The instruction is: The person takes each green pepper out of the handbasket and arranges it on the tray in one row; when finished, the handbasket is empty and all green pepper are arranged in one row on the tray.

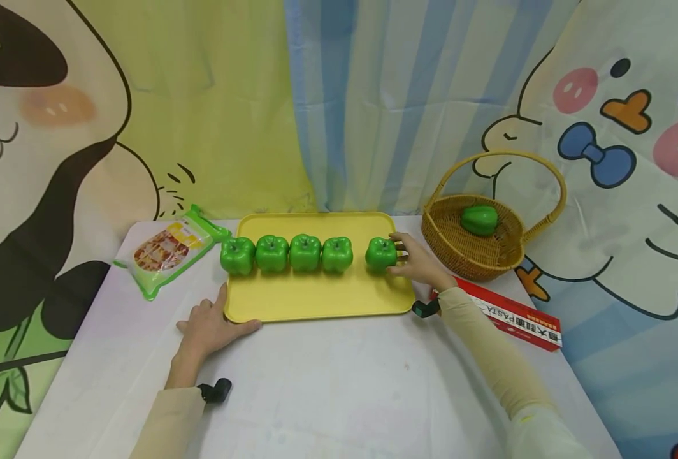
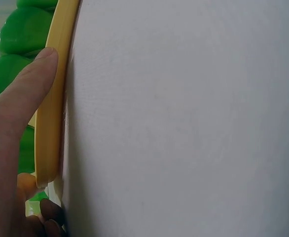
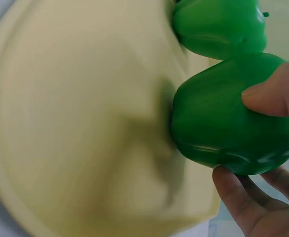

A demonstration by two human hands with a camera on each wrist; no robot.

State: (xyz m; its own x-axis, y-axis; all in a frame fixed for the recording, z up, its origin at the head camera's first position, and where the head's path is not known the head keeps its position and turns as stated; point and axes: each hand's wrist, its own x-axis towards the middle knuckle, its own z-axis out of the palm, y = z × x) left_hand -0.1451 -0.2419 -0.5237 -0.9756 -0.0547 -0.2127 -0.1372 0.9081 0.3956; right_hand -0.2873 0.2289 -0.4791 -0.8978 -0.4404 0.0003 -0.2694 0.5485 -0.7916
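My right hand (image 1: 419, 261) grips a green bell pepper (image 1: 381, 255) at the right part of the yellow tray (image 1: 316, 299). In the right wrist view the thumb lies on one side of this pepper (image 3: 223, 118) and the fingers on the other; whether its base touches the tray I cannot tell. Several more green bell peppers (image 1: 305, 253) stand in a row to its left on the tray, stems up. My left hand (image 1: 208, 328) rests at the tray's front left corner, thumb and index finger spread. The left wrist view has that thumb (image 2: 31, 86) against the rim.
At the right stands a wicker basket (image 1: 459, 255) with a tall handle and one green bell pepper (image 1: 479, 220) inside. A red pasta box (image 1: 511, 315) lies in front of it. Left of the tray lies a green-edged food packet (image 1: 169, 248). Patterned curtains hang behind the table.
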